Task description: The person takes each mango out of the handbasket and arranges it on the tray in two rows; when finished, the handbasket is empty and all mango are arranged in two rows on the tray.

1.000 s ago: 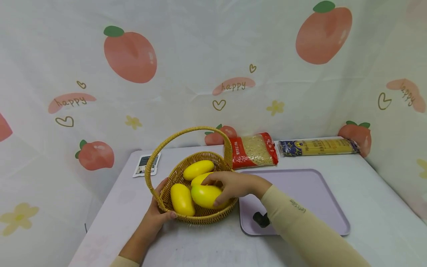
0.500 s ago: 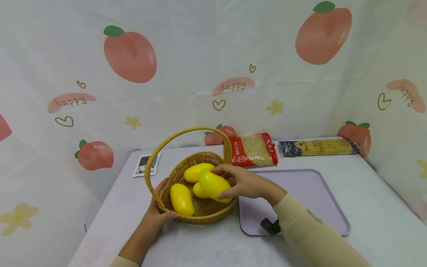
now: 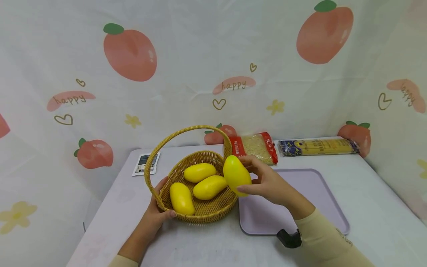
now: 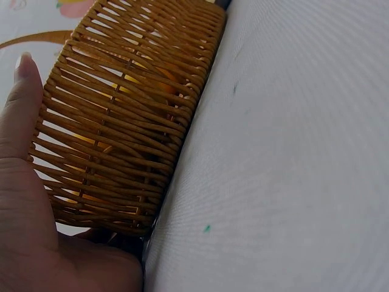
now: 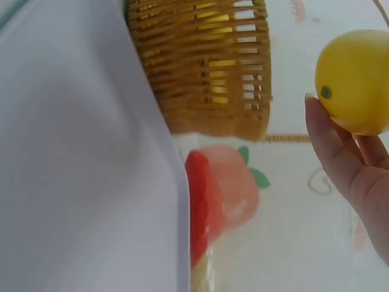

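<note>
A yellow mango (image 3: 236,174) with a greenish tip is gripped in my right hand (image 3: 268,181), raised at the right rim of the wicker basket (image 3: 213,211). In the right wrist view the same mango (image 5: 355,82) shows its stem end, held by thumb and fingers. Inside the basket lie three more mangoes, one at the back (image 3: 200,172), one in the middle (image 3: 209,187) and one at the left (image 3: 181,199). My left hand (image 3: 155,213) holds the basket's left side, thumb over the rim. The left wrist view shows that thumb (image 4: 23,115) against the woven wall.
A lilac tray (image 3: 320,211) lies right of the basket, partly under my right forearm. Behind it are a red-and-clear food packet (image 3: 255,148) and a pack of noodles (image 3: 320,147). A small white packet (image 3: 143,165) lies at the back left. The basket's tall handle (image 3: 186,129) arches over it.
My right hand has lifted the mango out from among the others and carried it up and right to the basket's rim, turning it more upright. My left hand has stayed on the basket.
</note>
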Tool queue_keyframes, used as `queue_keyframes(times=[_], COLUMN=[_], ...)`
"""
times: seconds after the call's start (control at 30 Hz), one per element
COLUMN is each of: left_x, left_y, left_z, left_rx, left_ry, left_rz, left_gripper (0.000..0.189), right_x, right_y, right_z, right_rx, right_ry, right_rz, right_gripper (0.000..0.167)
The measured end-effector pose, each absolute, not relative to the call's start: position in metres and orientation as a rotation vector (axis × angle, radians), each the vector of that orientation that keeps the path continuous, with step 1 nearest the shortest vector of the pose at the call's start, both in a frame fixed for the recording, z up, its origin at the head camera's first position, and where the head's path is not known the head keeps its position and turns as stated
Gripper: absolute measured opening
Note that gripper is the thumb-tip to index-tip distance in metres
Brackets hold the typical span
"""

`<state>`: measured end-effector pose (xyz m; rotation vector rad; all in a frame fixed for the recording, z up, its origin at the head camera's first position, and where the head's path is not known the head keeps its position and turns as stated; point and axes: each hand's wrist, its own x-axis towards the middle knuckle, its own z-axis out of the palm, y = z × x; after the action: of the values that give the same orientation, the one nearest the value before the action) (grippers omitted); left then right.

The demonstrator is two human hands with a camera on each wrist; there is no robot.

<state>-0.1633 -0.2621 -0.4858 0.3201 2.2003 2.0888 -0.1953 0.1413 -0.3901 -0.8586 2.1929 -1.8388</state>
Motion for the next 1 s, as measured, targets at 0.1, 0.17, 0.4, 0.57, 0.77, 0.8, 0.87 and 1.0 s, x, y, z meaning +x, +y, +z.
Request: queue_keyframes(times=[0.1,0.17,0.4,0.57,0.77,0.8,0.87,1.0], left_x=[-0.162,-0.162,-0.162,-0.162,-0.162,-0.162,-0.161,-0.161], left_y=[-0.261,-0.261,-0.261,-0.262,-0.263,-0.263,-0.262,-0.261], left_z=[-0.486,-0.486,-0.484,-0.485,-0.486,-0.486,-0.486,-0.484], left_rx=[0.325,0.328,0.332,0.34,0.319,0.314,0.306,0.3], left_ry=[2.186,2.184,2.219,2.22,2.22,2.222,2.228,2.235], left_rz=[2.099,2.1,2.079,2.074,2.074,2.071,2.063,2.051], left_gripper=[0.112,0.112,0.111,0.11,0.109,0.109,0.109,0.109], right_x=[-0.191,-0.189,-0.192,-0.197,-0.208,-0.21,-0.213,-0.216], right_y=[0.154,0.163,0.19,0.202,0.207,0.208,0.21,0.213], right_z=[-0.393,-0.395,-0.394,-0.393,-0.405,-0.408,-0.413,-0.421], right_rx=[-0.814,-0.775,-0.546,-0.384,-0.234,-0.227,-0.21,-0.196], right_ry=[2.228,2.261,2.439,2.51,2.526,2.524,2.516,2.526], right_rz=[-1.865,-1.89,-1.916,-1.87,-1.811,-1.809,-1.802,-1.74], right_gripper=[0.07,0.07,0.071,0.076,0.084,0.084,0.083,0.082])
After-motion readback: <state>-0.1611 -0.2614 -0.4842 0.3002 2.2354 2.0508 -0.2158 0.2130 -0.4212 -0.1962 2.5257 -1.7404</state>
